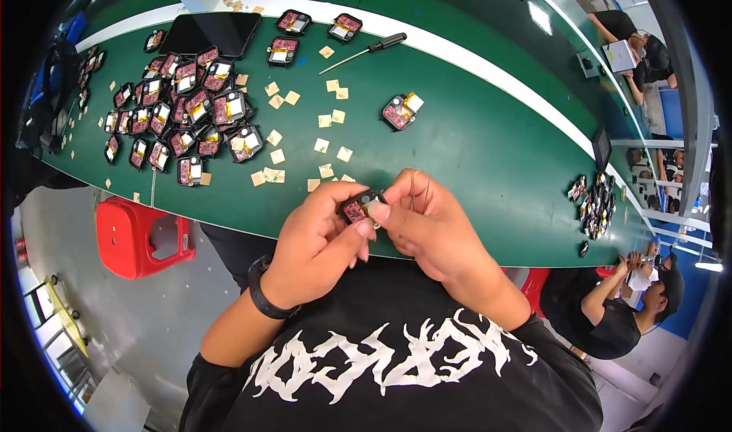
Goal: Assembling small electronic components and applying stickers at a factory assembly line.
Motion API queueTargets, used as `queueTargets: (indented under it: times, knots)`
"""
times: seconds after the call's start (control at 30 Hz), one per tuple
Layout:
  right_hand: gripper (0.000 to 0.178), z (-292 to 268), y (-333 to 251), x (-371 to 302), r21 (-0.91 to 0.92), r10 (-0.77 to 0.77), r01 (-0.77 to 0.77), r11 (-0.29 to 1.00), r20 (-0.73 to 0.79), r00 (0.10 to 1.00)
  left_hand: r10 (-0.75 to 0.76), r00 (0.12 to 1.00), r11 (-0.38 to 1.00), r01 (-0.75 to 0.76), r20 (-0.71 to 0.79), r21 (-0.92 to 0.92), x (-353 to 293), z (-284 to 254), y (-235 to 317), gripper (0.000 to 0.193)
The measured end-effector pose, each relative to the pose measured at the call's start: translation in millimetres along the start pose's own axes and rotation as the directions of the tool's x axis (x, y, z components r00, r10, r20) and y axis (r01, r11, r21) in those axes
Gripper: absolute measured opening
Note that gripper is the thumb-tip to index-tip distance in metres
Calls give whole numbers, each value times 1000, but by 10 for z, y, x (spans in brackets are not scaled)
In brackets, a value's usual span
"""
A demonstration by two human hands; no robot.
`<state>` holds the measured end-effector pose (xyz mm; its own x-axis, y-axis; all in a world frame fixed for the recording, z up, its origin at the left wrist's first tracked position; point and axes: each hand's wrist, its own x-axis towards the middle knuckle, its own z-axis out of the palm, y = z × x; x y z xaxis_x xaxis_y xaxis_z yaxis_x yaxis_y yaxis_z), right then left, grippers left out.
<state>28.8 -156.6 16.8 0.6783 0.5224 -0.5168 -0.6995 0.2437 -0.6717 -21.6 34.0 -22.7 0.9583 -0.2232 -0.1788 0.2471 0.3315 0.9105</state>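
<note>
1 black-cased unit (355, 208) was between my hands, over the near edge of the green desk (473, 180). my left hand (319, 230) was clamped on its left side; my right hand (431, 226) pinched its right end, thumb on the face. what lay under that thumb was hidden. 1 black wristband (268, 295) on the left wrist.

on the desk: 1 lone unit (398, 114) with a yellow tab, ahead and to the right; 3 spare units (283, 51) near the far edge; 1 screwdriver (374, 48) beside them; 1 dark flat panel (217, 35). the left heap (197, 105) held roughly thirty units, overlapping, exact count not possible. tan squares (322, 145): about twenty near the middle. the right heap (598, 207) was too small to count. 1 red stool (126, 237) stood left, below the desk.
</note>
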Motion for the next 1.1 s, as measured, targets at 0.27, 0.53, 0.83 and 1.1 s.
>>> queueTargets:
  times: [0.27, 0.53, 0.83, 1.1]
  knots:
    - [18, 3, 39, -76, -118, -57, 70, 990, 114, 992, -39, 995, 998, 34, 91, 60, -120, -77, 247, 26]
    - [22, 193, -33, -116, -55, -121, 130, 990, 137, 983, 78, 978, 994, -90, 193, 55, -170, -153, 382, 41]
    - [43, -184, -374, 226, -993, -567, 29, 111, -40, 823, 97, 960, 993, -77, -264, 86, -118, -491, 451, 42]
    - [65, -224, -448, 638, -995, -624, -96, 11, -82, 778, 450, 635, 877, -182, -627, 445, 360, -1533, 876, 43]
